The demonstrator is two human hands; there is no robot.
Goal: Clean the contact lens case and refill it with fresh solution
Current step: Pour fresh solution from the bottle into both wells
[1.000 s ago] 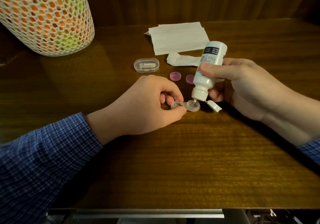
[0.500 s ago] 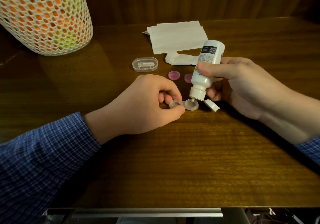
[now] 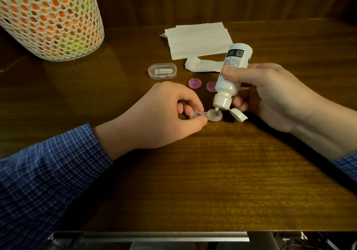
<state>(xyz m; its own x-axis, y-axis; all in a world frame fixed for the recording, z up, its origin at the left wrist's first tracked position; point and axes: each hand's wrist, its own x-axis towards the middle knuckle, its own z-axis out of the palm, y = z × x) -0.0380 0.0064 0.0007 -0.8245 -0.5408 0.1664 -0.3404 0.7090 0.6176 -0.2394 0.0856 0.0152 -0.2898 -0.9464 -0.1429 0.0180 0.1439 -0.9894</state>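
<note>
Partly hidden from my view is the left well of the contact lens case (image 3: 206, 115), covered by the thumb and forefinger of the left hand (image 3: 160, 114), which pinch that end and hold the case down on the wooden table (image 3: 212, 172). I cannot tell whether either well holds liquid; the plastic is clear and catches only a faint glint. The right well lies open, directly under the nozzle of the solution bottle (image 3: 231, 76), which the right hand (image 3: 270, 95) grips around its body, tipped nozzle-down, with its flip cap (image 3: 239, 115) hanging open beside the case. The bottle's label print is too small for me to read. Behind the bottle, one of the two pink caps (image 3: 195, 83) shows whole, the other is half covered. A crumpled tissue (image 3: 202, 66) and folded paper towels (image 3: 199, 39) lie farther back, near a small clear box (image 3: 162, 71) whose white contents I cannot identify. A white mesh basket (image 3: 48, 18) is cut off at the upper left corner. Both checked sleeves run out of frame.
</note>
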